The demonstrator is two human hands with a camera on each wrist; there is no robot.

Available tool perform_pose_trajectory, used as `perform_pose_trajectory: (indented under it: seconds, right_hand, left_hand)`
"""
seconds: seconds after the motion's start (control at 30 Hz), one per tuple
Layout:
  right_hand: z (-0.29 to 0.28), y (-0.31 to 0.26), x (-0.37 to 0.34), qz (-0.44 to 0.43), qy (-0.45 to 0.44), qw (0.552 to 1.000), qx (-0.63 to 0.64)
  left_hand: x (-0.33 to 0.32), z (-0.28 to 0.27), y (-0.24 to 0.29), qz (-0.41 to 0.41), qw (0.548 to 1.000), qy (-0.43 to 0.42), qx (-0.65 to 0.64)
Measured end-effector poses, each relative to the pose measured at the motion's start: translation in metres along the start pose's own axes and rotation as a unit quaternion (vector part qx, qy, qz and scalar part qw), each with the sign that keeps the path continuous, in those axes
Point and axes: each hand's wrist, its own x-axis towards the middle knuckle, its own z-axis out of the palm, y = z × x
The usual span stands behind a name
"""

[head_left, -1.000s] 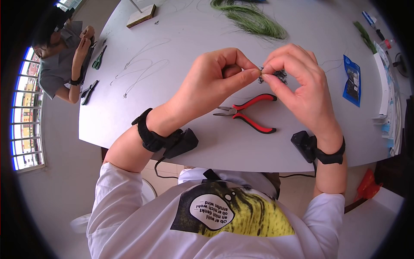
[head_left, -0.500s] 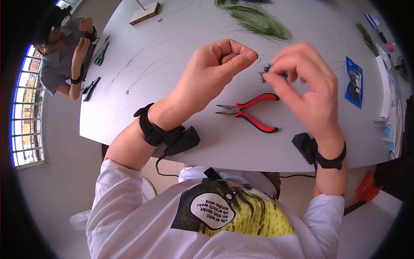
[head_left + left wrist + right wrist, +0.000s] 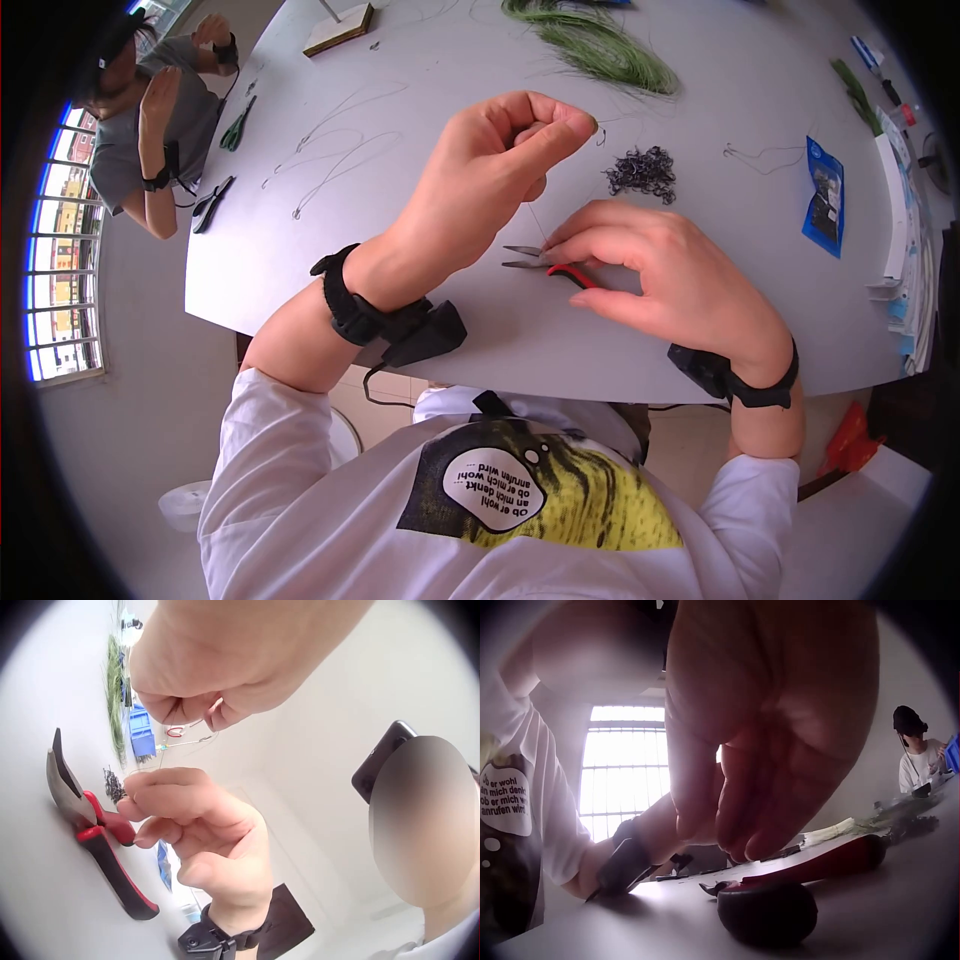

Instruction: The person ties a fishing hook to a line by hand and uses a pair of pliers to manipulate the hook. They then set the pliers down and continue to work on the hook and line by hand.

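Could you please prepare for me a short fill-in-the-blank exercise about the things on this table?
1. In the head view, the person's ____ hand covers part of the pliers.
2. The colour of the long strands at the far side is ____.
3. The packet right of the dark pile is mainly coloured ____.

Missing words: right; green; blue.

We see a small dark hook [image 3: 601, 138] pinched in the left hand [image 3: 505, 160], a fine line [image 3: 536, 218] descending below; red-and-black pliers [image 3: 571, 274] lie beneath the right hand [image 3: 675, 270], their grey tips parted.
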Motion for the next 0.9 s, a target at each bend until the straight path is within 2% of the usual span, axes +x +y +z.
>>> perform_pose_trajectory:
  seconds: [0.13, 0.2, 0.23, 0.3, 0.33, 0.4, 0.6, 0.9]
  right_hand:
    - [-0.013, -0.003, -0.004, 0.000, -0.048, 0.997, -0.055]
    - [-0.023, -0.009, -0.007, 0.079, -0.034, 0.995, -0.058]
    - [-0.026, -0.006, -0.008, 0.079, -0.034, 0.995, -0.058]
    - [-0.031, -0.001, -0.008, 0.056, 0.154, 0.975, -0.148]
    - [-0.031, -0.001, -0.006, 0.056, 0.155, 0.975, -0.148]
    - [-0.029, -0.005, 0.000, 0.017, 0.280, 0.946, -0.163]
    - [-0.018, 0.003, 0.003, 0.010, 0.264, 0.958, -0.114]
    - [-0.019, 0.004, 0.003, 0.012, 0.255, 0.957, -0.135]
  left_hand:
    - [0.000, 0.000, -0.002, 0.007, 1.000, -0.021, 0.019]
    - [0.000, 0.001, -0.003, 0.022, 0.998, -0.017, 0.049]
    - [0.000, 0.001, -0.003, 0.022, 0.998, -0.017, 0.049]
    - [0.000, 0.000, -0.003, 0.032, 0.997, -0.030, 0.057]
    - [-0.001, 0.001, -0.003, 0.032, 0.997, -0.031, 0.057]
    - [-0.002, 0.002, -0.003, 0.024, 0.996, -0.050, 0.067]
    - [-0.004, 0.004, -0.002, 0.002, 0.995, -0.063, 0.073]
    - [-0.005, 0.004, 0.000, 0.007, 0.993, -0.078, 0.084]
